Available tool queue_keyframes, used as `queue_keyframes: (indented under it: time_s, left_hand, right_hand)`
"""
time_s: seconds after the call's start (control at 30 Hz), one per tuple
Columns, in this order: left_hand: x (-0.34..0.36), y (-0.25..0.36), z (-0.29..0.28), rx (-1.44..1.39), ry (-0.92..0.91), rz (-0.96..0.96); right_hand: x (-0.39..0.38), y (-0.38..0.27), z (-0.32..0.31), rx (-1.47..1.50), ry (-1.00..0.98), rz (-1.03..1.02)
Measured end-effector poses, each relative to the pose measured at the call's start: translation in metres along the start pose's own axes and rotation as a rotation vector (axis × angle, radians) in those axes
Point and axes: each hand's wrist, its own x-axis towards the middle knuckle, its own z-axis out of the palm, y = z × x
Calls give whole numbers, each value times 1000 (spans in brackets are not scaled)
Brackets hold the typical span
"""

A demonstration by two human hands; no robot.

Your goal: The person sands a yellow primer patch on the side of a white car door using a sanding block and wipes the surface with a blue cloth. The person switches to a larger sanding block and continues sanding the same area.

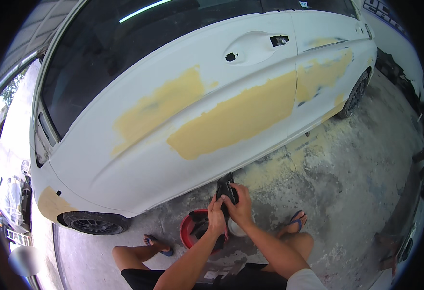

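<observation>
a white car (231, 84) stands side-on across the upper field, its lower edge sloping up to the right; straight edges bow near the rim of the view. below and around it lies the floor (337, 183), grey and blotched, dusted yellowish beneath the car's middle and darker about the bucket. the window (125, 53) is dark and carries a bright streak of reflected light at its top. three large yellow areas mark the side — the lower patch (236, 121), broad and sharp-edged; the upper patch (161, 106), more ragged; and the right patch (323, 72), beyond the door seam. the left wheel (96, 223) is dark and spoked; the right wheel (357, 96) sits at the far end. the red bucket (185, 236) rests on the floor between the person's feet, dark pieces inside it; a pale tub (238, 229) stands just beside, partly covered by the right forearm. the left hand (215, 218) and right hand (241, 205) are close together, both closed on one black piece (225, 186) — it is held above the floor, in front of the car's lower edge, and its exact kind cannot be told. blue sandals (296, 222) are on the feet. smallest are two dark openings (230, 57) at the handle recess, upper right.
</observation>
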Motion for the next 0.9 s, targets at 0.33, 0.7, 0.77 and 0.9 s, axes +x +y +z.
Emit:
queue_keyframes:
  time_s: [0.33,0.7,0.77,0.9]
  left_hand:
    - [0,11,11,-83,-296,-3]
    - [17,33,-36,353,-227,-16]
    - [28,26,-66,452,-311,-53]
    - [42,1,-151,731,-268,-179]
  right_hand:
    - [-8,14,3,55,-17,28]
    - [-2,18,-10,277,-488,469]
    - [-4,24,-9,252,-679,481]
    - [-8,35,7,-33,-788,568]
